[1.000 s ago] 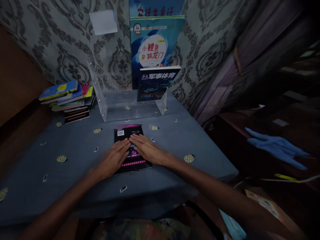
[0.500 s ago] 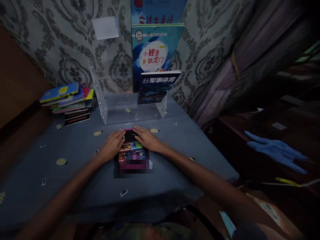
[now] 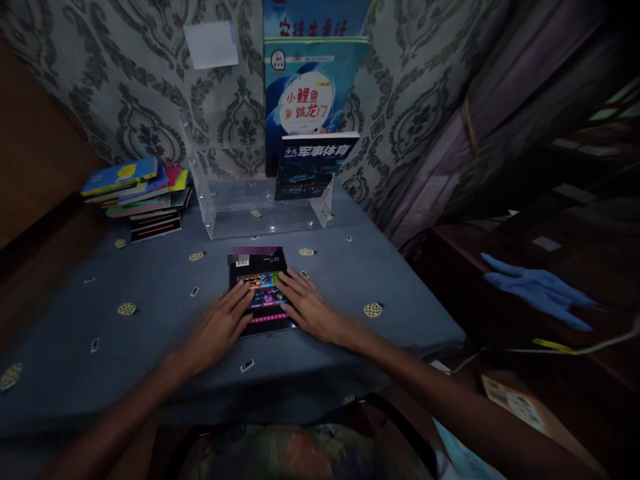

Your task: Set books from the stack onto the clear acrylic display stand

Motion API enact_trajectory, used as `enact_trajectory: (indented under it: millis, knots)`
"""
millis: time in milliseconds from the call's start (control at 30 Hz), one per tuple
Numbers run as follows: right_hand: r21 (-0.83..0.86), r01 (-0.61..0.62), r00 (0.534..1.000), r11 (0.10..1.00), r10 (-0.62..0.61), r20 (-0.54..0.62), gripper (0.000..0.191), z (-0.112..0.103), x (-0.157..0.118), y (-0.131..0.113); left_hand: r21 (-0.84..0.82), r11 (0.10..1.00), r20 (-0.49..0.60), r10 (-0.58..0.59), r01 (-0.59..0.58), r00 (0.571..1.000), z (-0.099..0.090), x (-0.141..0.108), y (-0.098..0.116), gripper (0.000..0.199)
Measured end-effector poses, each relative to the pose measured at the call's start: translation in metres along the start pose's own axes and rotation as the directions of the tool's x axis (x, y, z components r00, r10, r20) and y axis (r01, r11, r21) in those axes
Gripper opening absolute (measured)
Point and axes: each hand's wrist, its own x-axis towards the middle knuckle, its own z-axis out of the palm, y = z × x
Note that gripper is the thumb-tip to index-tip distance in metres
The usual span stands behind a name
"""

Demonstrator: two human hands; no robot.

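Observation:
A dark book (image 3: 265,297) lies upside-up on the table, showing a barcode near its far edge and small coloured pictures in rows; pixelation blurs its far left corner. My left hand (image 3: 223,324) rests flat along the book's left side, fingers stretched over its edge. On the opposite side my right hand (image 3: 311,308) lies with fingers spread, their tips on the pictures. Just beyond the book stands a clear acrylic rack (image 3: 265,223). A dark-blue book (image 3: 310,167) leans upright in its right part, with a taller turquoise book (image 3: 320,73) behind it.
A stack of books (image 3: 137,190) sits at the table's back left. Patterned wallpaper backs the blue tablecloth (image 3: 165,300), and a white card (image 3: 211,45) is on the wall. Right of the table, blue gloves (image 3: 537,287) lie on a dark surface beside a curtain (image 3: 430,180).
Both hands have slid toward me along the book, from its far end to its middle and near part. The barcode area is now uncovered. The view has tilted slightly.

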Motion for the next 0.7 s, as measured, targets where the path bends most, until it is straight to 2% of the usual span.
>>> enact_trajectory:
  millis: [200,333,467,600,700]
  knots:
    - [-0.088,0.066,0.998,0.994,-0.065,0.009,0.043,0.001,-0.025,-0.032,0.019,0.999,0.019,0.049,-0.049,0.999,0.001,-0.026,0.033,0.047]
    - [-0.077,0.113,0.994,0.991,-0.113,0.014,0.040,-0.004,-0.027,-0.037,-0.013,0.999,0.036,0.050,-0.050,0.998,0.001,-0.027,0.034,0.047]
    - [-0.038,0.097,0.995,0.995,-0.097,0.009,0.036,-0.012,-0.020,-0.037,-0.056,0.997,0.011,-0.061,0.061,0.998,0.003,-0.016,0.011,0.049]
    - [0.005,0.089,0.996,0.996,-0.089,0.021,0.039,-0.012,-0.004,-0.040,-0.089,0.973,-0.012,-0.214,0.212,0.977,0.007,0.008,-0.030,0.048]
    - [0.027,0.092,0.995,0.995,-0.092,0.025,0.041,-0.006,0.021,-0.040,-0.100,0.959,-0.039,-0.271,0.266,0.962,0.011,0.027,-0.058,0.047]
